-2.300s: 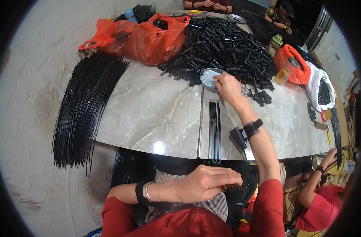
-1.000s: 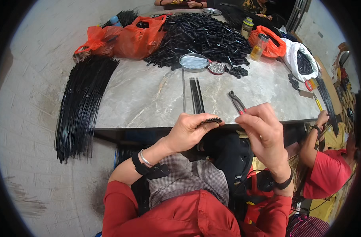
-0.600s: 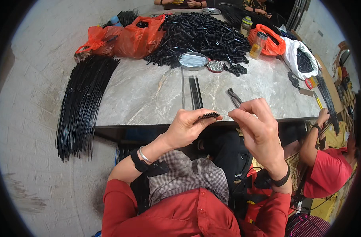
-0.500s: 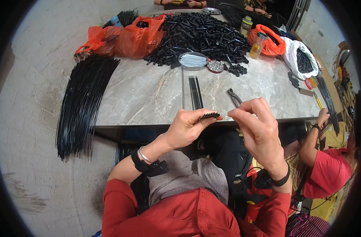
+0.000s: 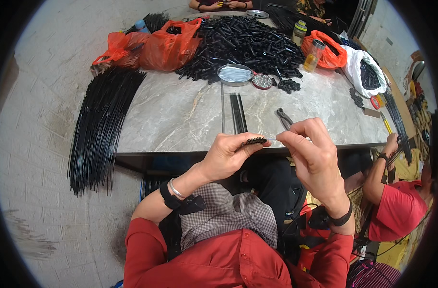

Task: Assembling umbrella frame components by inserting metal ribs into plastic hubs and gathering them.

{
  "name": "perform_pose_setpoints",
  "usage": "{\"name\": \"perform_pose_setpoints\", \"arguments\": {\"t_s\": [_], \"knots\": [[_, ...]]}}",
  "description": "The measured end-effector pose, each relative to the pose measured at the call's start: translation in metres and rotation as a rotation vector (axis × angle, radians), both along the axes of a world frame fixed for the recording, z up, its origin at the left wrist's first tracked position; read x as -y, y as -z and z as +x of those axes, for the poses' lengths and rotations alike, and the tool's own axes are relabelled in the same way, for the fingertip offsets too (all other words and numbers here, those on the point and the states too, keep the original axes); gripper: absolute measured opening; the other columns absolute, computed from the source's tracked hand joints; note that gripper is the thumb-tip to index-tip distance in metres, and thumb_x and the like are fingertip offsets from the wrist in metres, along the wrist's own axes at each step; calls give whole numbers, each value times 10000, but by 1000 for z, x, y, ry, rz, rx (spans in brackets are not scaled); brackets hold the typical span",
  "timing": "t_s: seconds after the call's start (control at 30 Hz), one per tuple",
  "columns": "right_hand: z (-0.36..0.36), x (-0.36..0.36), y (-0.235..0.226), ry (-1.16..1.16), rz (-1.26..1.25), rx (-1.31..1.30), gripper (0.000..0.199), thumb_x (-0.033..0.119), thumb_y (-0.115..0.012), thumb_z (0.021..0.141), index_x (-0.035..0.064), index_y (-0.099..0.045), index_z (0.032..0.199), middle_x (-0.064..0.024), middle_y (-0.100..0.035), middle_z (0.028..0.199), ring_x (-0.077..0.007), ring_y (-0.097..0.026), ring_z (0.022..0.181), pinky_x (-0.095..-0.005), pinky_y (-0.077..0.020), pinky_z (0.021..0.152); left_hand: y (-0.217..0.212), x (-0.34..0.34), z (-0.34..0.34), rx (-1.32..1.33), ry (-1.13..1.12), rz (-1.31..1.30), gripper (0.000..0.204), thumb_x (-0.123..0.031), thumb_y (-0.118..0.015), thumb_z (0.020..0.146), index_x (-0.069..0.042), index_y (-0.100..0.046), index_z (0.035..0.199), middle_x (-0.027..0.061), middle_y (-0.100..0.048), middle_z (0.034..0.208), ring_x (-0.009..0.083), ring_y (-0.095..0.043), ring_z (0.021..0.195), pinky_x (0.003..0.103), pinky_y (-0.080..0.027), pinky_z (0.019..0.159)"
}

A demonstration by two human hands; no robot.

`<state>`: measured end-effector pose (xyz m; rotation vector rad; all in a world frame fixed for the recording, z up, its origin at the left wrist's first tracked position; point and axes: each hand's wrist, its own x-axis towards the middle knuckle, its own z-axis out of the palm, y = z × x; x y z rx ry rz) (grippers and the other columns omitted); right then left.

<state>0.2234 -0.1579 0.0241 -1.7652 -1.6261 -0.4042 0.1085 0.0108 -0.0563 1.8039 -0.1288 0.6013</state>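
The left hand (image 5: pixel 227 154) is curled shut around a small black ribbed piece (image 5: pixel 251 142), gripped between thumb and fingers in front of the chest, just below the near edge of the bench (image 5: pixel 180 115). The piece lies nearly level, its long axis running left to right, with the free end pointing right toward the other hand. The right hand (image 5: pixel 314 153) is close beside it, thumb and forefinger pinched on something too thin to make out, which seems to meet the tip of the piece. On the bench just beyond the hands lie a short row of black rods (image 5: pixel 238 113) and a pair of pliers (image 5: pixel 284 118). Farther back are a round metal dish (image 5: pixel 235 74) and a heap of black tubes (image 5: pixel 245 41). Half a second ago both hands held much the same pose; the right hand has edged slightly closer.
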Motion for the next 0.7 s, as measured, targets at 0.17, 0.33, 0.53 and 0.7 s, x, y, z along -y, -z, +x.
{"name": "perform_pose_setpoints", "arguments": {"t_s": [0.17,0.33,0.53,0.7], "knots": [[-1,0,-1,-3,-1,3,272,-71,-667,657,35,-670,907,-75,-532,821,-250,-527,759,-348,-442,660,0,0,-1,-1,1,-3,184,29,-555,917,18,-661,1068,122,-710,1015,191,-681,959,290,-554,844],[-2,-1,-2,-27,-3,-8,260,-65,-675,665,38,-670,904,-72,-533,815,-246,-526,755,-343,-442,656,0,-1,-2,-9,-4,13,186,34,-563,909,15,-662,1065,121,-711,1011,191,-683,956,288,-554,838],[-2,0,3,-13,19,-61,237,-63,-675,703,44,-671,914,-79,-538,819,-249,-529,752,-337,-448,641,2,0,-1,17,-10,32,188,35,-573,900,12,-663,1064,121,-713,1004,189,-685,952,286,-554,835],[-4,0,7,8,15,-84,240,-62,-673,716,41,-667,933,-83,-539,821,-253,-539,761,-338,-458,645,0,1,-1,7,-12,20,192,29,-583,897,13,-661,1072,120,-713,1004,180,-682,953,284,-553,832]]}}
